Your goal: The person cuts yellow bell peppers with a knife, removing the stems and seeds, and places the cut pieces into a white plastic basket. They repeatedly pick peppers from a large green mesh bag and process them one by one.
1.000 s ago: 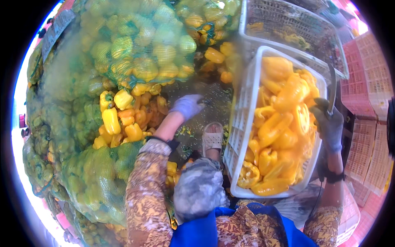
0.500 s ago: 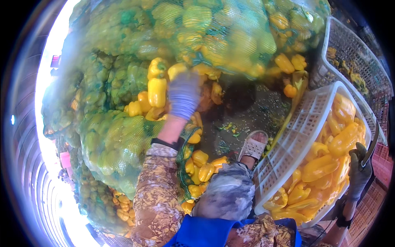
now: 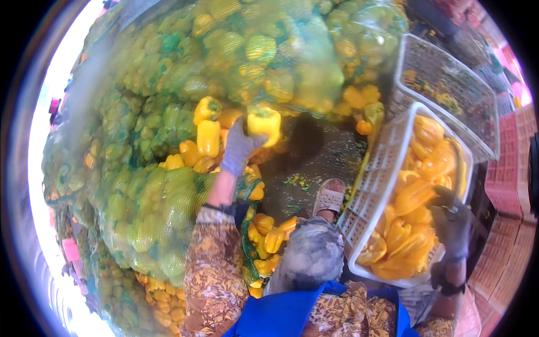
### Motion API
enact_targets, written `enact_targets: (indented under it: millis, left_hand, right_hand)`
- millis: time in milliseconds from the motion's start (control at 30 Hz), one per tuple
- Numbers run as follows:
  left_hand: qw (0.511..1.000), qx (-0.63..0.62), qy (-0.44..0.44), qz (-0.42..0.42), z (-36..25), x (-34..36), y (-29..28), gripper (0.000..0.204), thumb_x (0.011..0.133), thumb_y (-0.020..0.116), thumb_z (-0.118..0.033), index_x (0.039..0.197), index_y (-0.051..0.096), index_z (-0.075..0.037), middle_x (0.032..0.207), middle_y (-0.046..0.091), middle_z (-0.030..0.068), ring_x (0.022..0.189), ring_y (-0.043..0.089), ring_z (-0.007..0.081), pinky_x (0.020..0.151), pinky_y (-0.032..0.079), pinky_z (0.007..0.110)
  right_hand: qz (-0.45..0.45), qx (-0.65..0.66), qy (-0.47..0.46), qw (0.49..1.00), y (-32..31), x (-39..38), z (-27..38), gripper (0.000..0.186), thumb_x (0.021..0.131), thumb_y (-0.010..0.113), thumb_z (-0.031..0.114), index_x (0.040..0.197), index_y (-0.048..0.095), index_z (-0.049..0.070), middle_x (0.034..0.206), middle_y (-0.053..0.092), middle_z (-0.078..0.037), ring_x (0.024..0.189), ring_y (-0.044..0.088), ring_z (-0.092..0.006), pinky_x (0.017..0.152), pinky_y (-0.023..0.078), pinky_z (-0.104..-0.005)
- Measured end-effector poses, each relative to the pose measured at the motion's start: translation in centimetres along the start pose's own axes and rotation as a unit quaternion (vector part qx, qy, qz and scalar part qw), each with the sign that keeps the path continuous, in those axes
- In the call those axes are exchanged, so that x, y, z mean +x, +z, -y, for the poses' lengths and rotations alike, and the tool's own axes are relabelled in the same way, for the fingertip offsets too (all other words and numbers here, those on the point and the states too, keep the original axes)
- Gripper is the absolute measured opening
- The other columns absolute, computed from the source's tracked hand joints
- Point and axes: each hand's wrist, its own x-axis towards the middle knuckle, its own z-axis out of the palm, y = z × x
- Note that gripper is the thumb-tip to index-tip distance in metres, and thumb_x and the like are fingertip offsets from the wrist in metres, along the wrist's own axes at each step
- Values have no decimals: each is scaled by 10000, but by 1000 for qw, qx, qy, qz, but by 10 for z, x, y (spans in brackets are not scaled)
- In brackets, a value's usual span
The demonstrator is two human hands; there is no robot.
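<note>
with twelve o'clock straight ahead of the person, the gloved right hand (image 3: 452,227), blurred, was closed around a curved knife (image 3: 461,168) at two o'clock. beside it, a white crate (image 3: 369,196) stood at one o'clock, filled with a heap of yellow-orange peppers (image 3: 412,194). at eleven, the gloved left hand (image 3: 240,150) was curled round one yellow pepper (image 3: 265,124), near loose peppers (image 3: 208,139). bulging green mesh sacks (image 3: 275,48) rose beyond, between eleven and twelve.

Pink crates (image 3: 508,163) (stacked) at right
</note>
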Motion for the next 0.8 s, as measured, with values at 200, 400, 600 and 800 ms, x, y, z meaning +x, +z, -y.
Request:
enact_targets:
  millis: [200,400,600,800]
  left_hand:
    - [968,-70,149,190,-89,-62,103,781,609,849,-165,1262,442,-34,1175,535,59,1115,515,178,974,434,327]
    - [902,178,377,115,-162,-105,161,617,558,803,-117,1103,536,-7,1017,559,118,973,570,233,860,483,335]
    - [890,178,390,158,-210,-145,203,572,570,791,-98,1082,554,2,988,607,107,900,606,189,811,509,324]
    - [854,218,434,189,-236,-198,249,492,562,782,-139,1003,587,-38,908,597,128,820,624,288,729,513,368]
  right_hand:
    - [135,121,-95,979,60,-33,-8,335,880,635,106,1199,570,24,775,562,33,643,517,-35,550,430,-202]
    - [-32,77,-155,984,68,-67,-24,375,815,675,97,1168,565,33,701,589,-74,608,605,-115,551,488,-280]
    - [-133,146,-177,964,52,-98,-42,302,826,642,70,1116,566,31,776,639,-152,709,687,-237,593,523,-322]
    - [-199,147,-156,956,26,-122,-73,259,820,655,109,1041,556,18,785,639,-210,763,673,-329,632,519,-395]
